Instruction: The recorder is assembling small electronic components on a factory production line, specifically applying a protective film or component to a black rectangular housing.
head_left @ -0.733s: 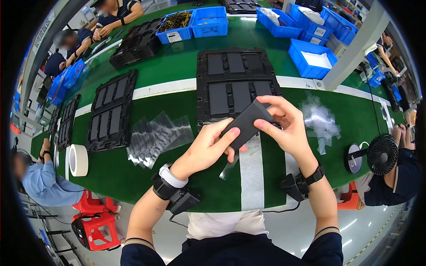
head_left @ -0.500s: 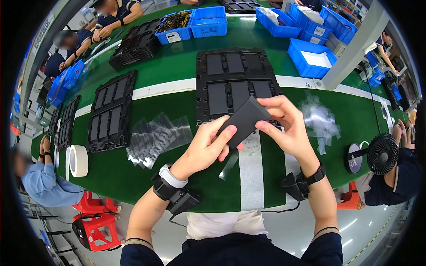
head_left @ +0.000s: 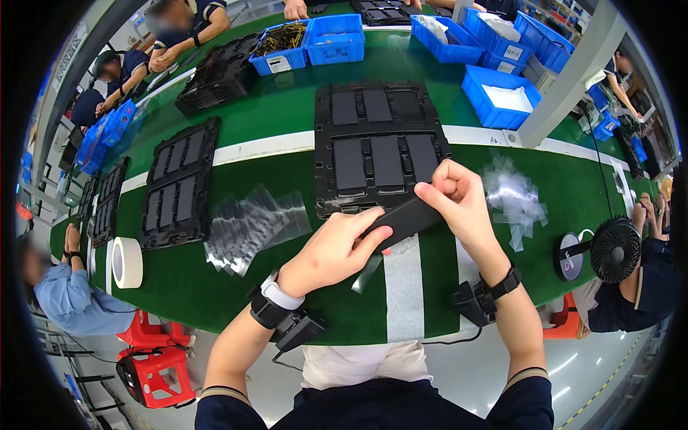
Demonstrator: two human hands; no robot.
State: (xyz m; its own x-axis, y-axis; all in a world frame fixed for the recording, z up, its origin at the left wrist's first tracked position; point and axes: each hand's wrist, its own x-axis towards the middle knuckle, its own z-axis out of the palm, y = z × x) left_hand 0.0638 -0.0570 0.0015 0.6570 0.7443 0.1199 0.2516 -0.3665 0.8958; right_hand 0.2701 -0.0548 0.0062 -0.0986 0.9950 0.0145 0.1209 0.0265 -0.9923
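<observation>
A black flat rectangular piece, about phone-sized, is tilted over the table in front of me. My left hand grips its left end, thumb on the near side and fingers along the far edge. Over its right end, my right hand is closed in a pinch, thumb against the curled index finger; whatever lies in the pinch is too small to make out. Just beyond stands a black tray with similar dark pieces in its pockets; one top-right pocket looks bare. A clear film strip lies below my left hand.
Clear film sheets are spread left, with another film pile right. A tape roll, more loaded trays, blue bins, a metal post and a small fan surround the work area. Co-workers sit around.
The black piece has come down nearer the table and turned flatter. My right hand has gone from holding its right end with spread fingers to a tight pinch there.
</observation>
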